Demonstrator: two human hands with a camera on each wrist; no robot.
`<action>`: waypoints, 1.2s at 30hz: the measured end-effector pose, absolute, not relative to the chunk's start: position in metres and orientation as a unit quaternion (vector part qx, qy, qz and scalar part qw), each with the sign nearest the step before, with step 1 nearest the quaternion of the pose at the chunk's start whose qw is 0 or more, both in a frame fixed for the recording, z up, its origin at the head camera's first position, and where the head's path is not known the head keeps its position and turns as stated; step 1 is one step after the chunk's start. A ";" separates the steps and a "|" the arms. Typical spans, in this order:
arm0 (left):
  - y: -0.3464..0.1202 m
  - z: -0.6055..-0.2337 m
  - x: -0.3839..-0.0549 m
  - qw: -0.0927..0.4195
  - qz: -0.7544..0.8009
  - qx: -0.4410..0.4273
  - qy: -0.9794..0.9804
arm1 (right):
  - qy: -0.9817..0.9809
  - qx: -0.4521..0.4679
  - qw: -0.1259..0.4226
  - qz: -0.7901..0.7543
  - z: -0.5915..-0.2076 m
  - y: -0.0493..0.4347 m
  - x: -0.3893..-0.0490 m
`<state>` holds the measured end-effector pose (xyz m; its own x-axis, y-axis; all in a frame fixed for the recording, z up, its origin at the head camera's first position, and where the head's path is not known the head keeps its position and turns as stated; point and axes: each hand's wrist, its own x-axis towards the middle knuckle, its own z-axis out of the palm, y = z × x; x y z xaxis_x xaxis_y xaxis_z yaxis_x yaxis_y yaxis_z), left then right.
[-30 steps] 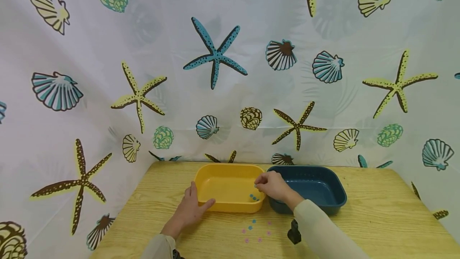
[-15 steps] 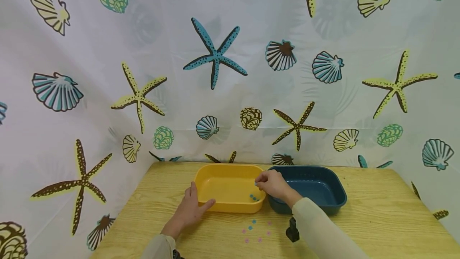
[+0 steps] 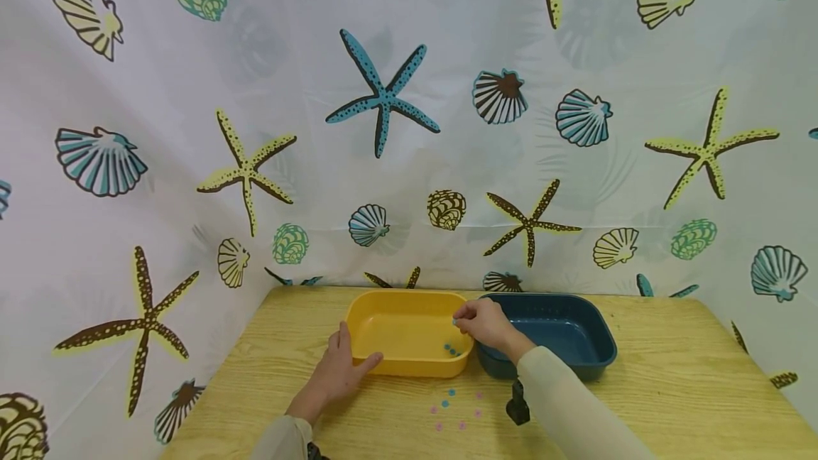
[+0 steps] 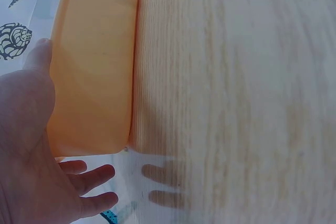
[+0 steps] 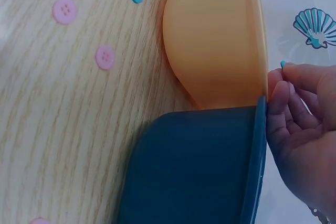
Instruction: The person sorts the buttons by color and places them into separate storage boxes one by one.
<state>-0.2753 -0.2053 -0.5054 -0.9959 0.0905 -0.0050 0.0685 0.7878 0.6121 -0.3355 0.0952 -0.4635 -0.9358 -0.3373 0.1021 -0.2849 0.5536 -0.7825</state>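
Between thumb and fingertips my right hand [image 3: 487, 323] pinches a small blue button [image 5: 283, 64], above the right end of the yellow basin [image 3: 409, 369]. Inside that basin, near its right front corner, lie several blue buttons [image 3: 452, 351]. My left hand [image 3: 339, 368] rests against the basin's left front corner, thumb along the front wall; the left wrist view shows its other fingers [image 4: 97, 179] spread past the corner. On the wooden table in front lie two blue buttons [image 3: 445, 404] and several pink buttons [image 5: 64, 10].
A dark blue basin [image 3: 594, 368] stands right beside the yellow one, rims close together, partly behind my right forearm. The wooden table [image 3: 677, 375] extends to both sides. A white curtain [image 3: 447, 162] printed with shells and starfish hangs behind and at the sides.
My right hand has risen very slightly, still pinching the blue button over the yellow basin. The left hand and the buttons on the table have stayed put.
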 end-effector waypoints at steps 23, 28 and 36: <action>-0.207 -0.506 -0.277 0.019 0.327 0.039 0.944 | 0.877 -0.171 0.032 -0.447 -0.460 0.096 -0.331; -0.206 -0.506 -0.277 0.022 0.328 0.038 0.944 | 0.881 -0.187 0.036 -0.433 -0.454 0.099 -0.326; -0.205 -0.506 -0.276 0.027 0.328 0.038 0.944 | 0.879 -0.239 0.044 -0.411 -0.446 0.106 -0.315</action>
<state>-0.2765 -0.2055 -0.5057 -0.9956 0.0899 -0.0255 0.0548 0.7824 0.6204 -0.3153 0.1055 -0.4465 -0.8815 -0.4570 0.1188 -0.3841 0.5478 -0.7432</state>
